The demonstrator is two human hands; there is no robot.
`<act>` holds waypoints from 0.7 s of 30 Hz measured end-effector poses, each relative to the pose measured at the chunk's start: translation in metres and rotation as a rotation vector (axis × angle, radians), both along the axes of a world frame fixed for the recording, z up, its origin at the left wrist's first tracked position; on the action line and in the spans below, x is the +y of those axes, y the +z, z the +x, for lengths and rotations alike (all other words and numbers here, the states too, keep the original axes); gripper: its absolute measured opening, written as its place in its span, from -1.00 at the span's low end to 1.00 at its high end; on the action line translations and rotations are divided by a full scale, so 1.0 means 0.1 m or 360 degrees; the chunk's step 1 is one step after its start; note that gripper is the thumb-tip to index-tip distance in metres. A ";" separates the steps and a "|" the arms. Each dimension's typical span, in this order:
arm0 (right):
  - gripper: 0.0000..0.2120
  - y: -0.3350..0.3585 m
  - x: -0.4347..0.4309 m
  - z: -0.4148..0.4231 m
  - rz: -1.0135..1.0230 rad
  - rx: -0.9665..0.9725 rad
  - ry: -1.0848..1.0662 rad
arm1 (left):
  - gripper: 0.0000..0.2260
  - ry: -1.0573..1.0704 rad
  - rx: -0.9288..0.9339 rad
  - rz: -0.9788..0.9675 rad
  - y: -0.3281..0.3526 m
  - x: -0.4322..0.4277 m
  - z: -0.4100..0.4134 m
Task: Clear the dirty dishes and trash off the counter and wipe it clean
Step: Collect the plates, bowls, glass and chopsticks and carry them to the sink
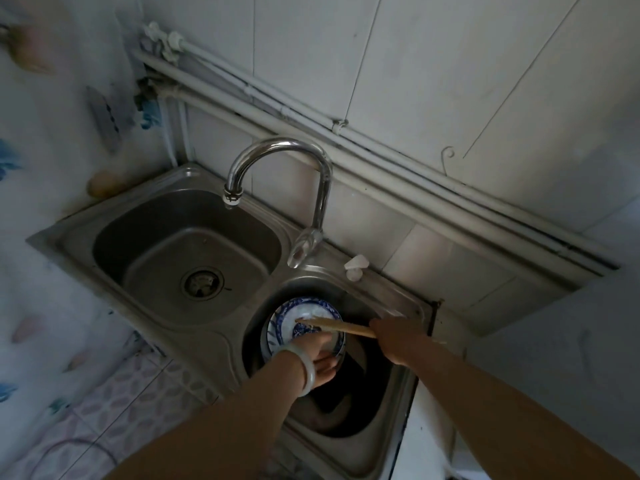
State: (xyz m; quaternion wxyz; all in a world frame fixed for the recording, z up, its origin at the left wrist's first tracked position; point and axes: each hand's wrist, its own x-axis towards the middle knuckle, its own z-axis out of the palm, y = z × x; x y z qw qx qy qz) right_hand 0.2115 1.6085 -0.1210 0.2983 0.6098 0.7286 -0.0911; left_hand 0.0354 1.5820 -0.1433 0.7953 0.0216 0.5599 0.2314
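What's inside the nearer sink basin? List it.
A blue-and-white bowl stacked on a plate, held by the left hand; right hand rests chopsticks in it. Below them, too dark to tell.

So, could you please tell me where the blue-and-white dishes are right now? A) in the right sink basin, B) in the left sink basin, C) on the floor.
A: the blue-and-white dishes sit in the right basin, gripped by the left hand, while the right hand holds chopsticks over them.

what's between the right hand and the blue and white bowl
Wooden chopsticks span it in the head view, gripped by the right hand, tips over the bowl.
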 end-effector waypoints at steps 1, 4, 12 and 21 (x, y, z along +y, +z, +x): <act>-0.75 -0.07 0.03 -0.01 0.0030 -0.0033 0.0071 | -0.76 0.0053 0.0038 -0.0027 -0.05 0.02 -0.08; -0.72 -0.30 0.13 -0.12 0.0046 -0.0138 0.0364 | -0.82 0.0151 0.0171 -0.0088 -0.16 0.08 -0.30; -0.42 -0.73 0.06 -0.17 0.0173 -0.0141 0.0277 | -0.87 0.0305 0.0213 -0.0077 -0.29 0.16 -0.55; -0.19 -0.61 -0.19 -0.17 0.0167 0.0083 -0.0062 | -0.82 0.0309 0.0117 -0.0050 -0.11 0.16 -0.47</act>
